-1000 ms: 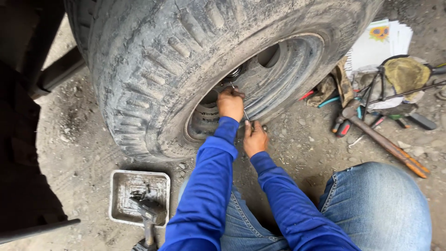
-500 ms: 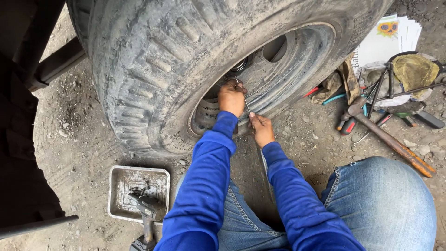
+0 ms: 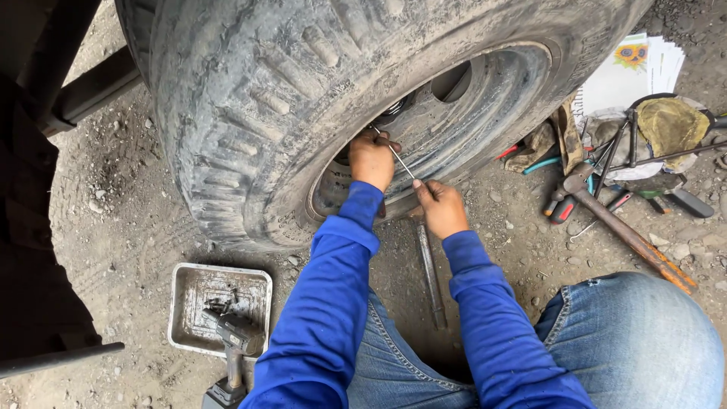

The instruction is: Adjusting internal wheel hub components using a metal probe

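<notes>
Against the dusty grey steel rim (image 3: 485, 113) of the big muddy tyre (image 3: 250, 98), we pinch a thin metal rod (image 3: 397, 155) with both hands, left hand (image 3: 372, 160) and right hand (image 3: 441, 208) closed on it, seemingly probing the hub, which calls for steady aim.

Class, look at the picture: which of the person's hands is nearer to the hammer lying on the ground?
Right. The right hand is beside the wheel rim, with bare ground between it and the hammer off to its right. The left hand is farther away, up inside the rim.
</notes>
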